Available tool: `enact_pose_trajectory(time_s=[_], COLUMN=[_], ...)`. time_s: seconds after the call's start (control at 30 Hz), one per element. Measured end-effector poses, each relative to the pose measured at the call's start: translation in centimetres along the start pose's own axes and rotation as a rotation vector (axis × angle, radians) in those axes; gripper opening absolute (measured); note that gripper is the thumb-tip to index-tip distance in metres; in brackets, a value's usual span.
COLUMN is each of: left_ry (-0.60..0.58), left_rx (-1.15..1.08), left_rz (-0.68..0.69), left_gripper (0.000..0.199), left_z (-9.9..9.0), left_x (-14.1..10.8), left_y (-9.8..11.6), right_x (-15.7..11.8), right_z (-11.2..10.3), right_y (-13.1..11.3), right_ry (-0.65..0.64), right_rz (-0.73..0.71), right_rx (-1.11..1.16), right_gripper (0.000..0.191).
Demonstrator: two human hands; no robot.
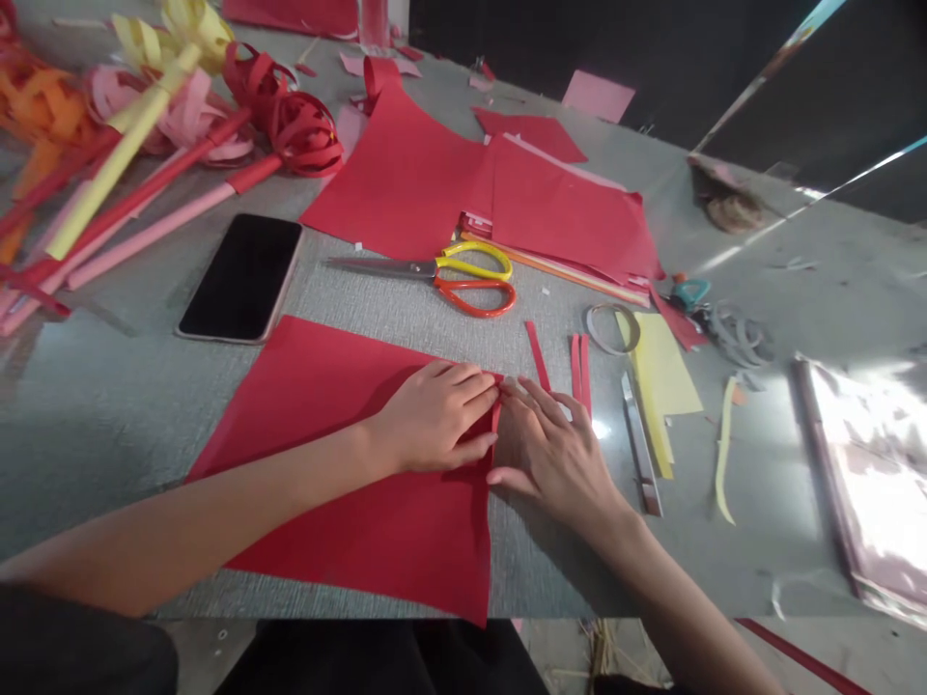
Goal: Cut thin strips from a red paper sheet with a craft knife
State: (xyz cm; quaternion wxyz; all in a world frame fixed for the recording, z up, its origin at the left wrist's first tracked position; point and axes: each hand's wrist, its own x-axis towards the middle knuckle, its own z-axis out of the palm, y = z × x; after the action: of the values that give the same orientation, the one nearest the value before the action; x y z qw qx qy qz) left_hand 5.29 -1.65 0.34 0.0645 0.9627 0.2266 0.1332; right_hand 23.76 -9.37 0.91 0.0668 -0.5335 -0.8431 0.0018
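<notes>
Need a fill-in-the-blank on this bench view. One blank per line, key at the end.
The large paper sheet under the left hand is coloured ____.
The blades of the scissors point to the person's ____.
The dark-screened device between the sheet and the paper wands is a ____.
The hand nearer the grey ring is the ____ one.

Missing words: red; left; phone; right.
</notes>
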Motion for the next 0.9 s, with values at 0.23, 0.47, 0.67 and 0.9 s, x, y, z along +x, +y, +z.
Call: enact_pose_trajectory(time_s=[0.23,0.47,0.67,0.9], left_ry=[-0.009,0.022,0.009,-0.036], left_rx=[-0.006,-0.009,-0.027,-0.065], left_rz=[-0.017,-0.014,-0.006,0.002], left_gripper=[0.041,0.053,0.052,0.046], left_z=[0.1,0.3,0.3,0.0], left_x=[0.0,-0.2,-0.1,0.0], left_y=[0.0,-0.2,-0.3,-0.3], right_x=[0.6,0.5,-0.3,-0.5], right_z=[0.3,0.1,-0.2,-0.3], right_y=[0.1,1.6,2.1,1.8], right_ry=[-0.011,0.014,-0.005,-0.012], right_rz=[0.065,-0.002,-0.099,-0.111], right_rx=[-0.006,0.112,0.098,0.091], right_gripper=[0.073,0.059,0.048,0.053])
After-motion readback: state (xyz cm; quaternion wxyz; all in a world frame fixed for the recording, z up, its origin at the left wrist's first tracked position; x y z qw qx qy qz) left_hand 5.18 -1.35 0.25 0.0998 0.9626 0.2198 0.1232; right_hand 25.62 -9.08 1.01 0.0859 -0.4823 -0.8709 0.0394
